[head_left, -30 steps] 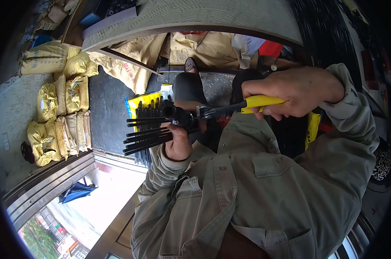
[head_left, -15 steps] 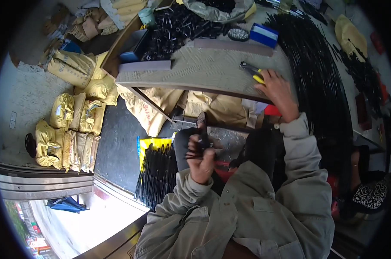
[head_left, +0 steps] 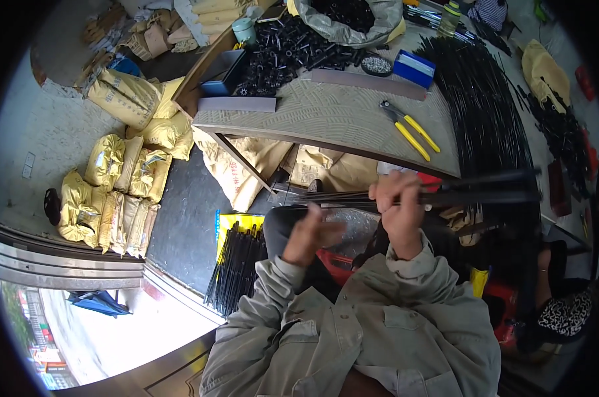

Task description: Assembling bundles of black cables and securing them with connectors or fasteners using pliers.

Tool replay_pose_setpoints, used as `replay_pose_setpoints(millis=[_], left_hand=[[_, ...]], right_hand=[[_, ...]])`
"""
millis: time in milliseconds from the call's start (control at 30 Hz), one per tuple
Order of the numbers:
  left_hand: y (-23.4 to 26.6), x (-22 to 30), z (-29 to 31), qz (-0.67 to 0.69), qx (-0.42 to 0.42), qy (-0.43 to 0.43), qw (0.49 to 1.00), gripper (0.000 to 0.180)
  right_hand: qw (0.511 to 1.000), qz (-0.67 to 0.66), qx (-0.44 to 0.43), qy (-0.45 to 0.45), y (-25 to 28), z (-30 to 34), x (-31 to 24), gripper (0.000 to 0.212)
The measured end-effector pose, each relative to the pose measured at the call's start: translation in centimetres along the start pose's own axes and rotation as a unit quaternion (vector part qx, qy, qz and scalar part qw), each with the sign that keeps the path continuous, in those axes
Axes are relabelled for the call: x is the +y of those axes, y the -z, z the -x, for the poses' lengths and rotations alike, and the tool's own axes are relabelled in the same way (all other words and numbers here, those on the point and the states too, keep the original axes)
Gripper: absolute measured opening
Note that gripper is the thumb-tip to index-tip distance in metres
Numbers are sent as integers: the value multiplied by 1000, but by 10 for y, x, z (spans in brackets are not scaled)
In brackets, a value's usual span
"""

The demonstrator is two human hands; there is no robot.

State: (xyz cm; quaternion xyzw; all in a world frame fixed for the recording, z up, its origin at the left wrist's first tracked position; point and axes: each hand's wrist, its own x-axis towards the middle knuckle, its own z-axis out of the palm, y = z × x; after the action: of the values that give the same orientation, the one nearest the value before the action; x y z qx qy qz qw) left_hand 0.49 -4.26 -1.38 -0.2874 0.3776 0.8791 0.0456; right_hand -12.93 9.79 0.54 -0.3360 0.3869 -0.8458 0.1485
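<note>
My right hand (head_left: 401,206) is closed round a bundle of long thin black rods (head_left: 478,197), held crosswise above my lap. The bundle's right part is blurred, and its left ends reach over toward my other side. Just below those left ends is my left hand (head_left: 307,235), with its thumb raised apart from the blurred fingers and nothing visible in it. On the table (head_left: 339,112) beyond the bundle lie pliers (head_left: 400,118) with yellow handles, their jaws pointing away and to the left.
Black tubular parts (head_left: 286,49) are heaped at the back, by a sack (head_left: 382,23) of black pieces. A blue box (head_left: 414,69) and a round dish (head_left: 377,64) stand nearby. More rods (head_left: 491,112) cover the right side; others (head_left: 234,268) stand at lower left, near yellow sacks (head_left: 107,162).
My right hand has let go of the pliers, moved down and left, and now grips the rod bundle. The dark thing in my left hand no longer shows there. The view has shifted slightly.
</note>
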Motion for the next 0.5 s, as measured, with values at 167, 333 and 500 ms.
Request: replay_pose_setpoints(millis=[167,333,500], left_hand=[[-39,22,39,-110,-66,-363,923,45],[-43,43,37,-197,-106,-417,881,37],[-53,35,31,-308,-85,-490,811,23]], right_hand=[[970,211,-17,-122,-20,30,45,15],[933,204,-173,-241,-24,50,53,21],[998,-8,1,-70,-48,39,15,29]])
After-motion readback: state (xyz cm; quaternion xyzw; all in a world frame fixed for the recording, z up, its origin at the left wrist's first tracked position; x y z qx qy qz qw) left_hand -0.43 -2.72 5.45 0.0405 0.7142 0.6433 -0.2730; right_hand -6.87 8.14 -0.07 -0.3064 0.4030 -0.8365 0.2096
